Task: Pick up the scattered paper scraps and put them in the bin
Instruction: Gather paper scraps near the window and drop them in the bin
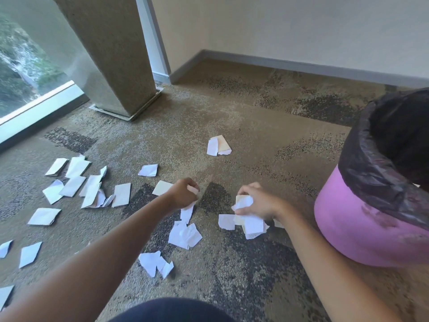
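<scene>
White paper scraps lie scattered over the brown carpet. My left hand (184,193) is curled and pinches the top of a white scrap (187,212) that hangs down to the floor. My right hand (258,203) grips a crumpled bunch of scraps (243,202), with more paper (251,225) under it on the carpet. The pink bin (355,226) with a black liner stands just right of my right hand. A pile of several scraps (79,184) lies far left, a pair (218,145) farther ahead, and others (184,235) near my arms.
A concrete pillar (111,54) rises at the back left beside a floor-level window (23,66). A cream wall with grey skirting (301,66) runs along the back. My dark-clothed knee (171,310) shows at the bottom edge.
</scene>
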`<state>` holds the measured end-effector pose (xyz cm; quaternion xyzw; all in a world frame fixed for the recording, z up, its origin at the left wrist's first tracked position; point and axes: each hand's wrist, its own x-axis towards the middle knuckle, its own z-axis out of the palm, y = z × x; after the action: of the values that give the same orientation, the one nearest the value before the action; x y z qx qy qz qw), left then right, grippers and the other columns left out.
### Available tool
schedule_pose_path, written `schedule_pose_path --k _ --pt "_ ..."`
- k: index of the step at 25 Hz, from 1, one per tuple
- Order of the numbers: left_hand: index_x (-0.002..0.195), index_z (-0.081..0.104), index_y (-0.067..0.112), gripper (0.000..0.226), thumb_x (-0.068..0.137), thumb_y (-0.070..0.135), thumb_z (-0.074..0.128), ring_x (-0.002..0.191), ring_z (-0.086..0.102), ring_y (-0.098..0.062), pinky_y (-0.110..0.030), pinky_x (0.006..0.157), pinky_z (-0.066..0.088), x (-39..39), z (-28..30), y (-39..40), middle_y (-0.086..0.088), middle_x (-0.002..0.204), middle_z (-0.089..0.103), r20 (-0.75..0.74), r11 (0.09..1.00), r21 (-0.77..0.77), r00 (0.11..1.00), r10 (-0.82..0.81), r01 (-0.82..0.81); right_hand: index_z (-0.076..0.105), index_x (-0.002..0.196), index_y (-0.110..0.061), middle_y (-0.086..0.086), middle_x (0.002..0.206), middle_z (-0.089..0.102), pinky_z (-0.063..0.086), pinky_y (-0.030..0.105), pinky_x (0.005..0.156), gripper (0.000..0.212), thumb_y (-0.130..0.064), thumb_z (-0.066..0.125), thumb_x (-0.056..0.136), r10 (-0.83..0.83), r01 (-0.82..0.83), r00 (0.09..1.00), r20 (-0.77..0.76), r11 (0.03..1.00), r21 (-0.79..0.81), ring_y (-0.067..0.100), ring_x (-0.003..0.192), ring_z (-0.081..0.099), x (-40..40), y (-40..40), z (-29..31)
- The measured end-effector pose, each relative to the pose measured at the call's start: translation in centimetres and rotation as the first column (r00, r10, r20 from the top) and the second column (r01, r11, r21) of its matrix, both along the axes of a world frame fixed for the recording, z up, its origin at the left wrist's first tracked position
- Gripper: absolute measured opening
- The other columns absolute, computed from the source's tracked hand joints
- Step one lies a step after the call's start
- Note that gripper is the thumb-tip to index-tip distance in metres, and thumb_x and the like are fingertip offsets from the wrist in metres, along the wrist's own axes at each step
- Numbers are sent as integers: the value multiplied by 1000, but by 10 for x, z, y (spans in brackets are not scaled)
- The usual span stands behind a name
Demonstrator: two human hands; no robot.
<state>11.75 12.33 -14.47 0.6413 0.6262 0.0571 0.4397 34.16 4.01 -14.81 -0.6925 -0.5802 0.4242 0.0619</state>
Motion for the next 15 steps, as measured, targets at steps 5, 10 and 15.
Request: schedule_pose_path --k 5,10,15 --pt "107 55 33 23 89 19 58 112 45 -25 -40 87 40 -5 -13 -34 -5 123 45 -285 930 145 915 -287 337 43 124 -15 5 128 28 50 35 90 67 -32 84 74 -275 268 957 89 960 87 20 102 53 -23 -23 -18" --pt "150 17 41 96 74 55 74 145 -17 -41 -67 113 8 -21 -25 -45 1 158 -7 -375 878 -87 801 -466 470 8 153 -2 22 156 7 42 32 102 119 -35 87 69 -425 439 877 225 899 -10 30 135 43 -31 -29 -18" --pt "154 8 33 125 60 33 91 141 6 -38 -55 115 23 -27 -16 -49 -4 156 2 -489 820 -127 684 -541 558 18 148 -2 14 151 33 42 33 102 113 -40 87 67 -481 516 830 282 855 -59 27 135 41 -33 -26 -21"
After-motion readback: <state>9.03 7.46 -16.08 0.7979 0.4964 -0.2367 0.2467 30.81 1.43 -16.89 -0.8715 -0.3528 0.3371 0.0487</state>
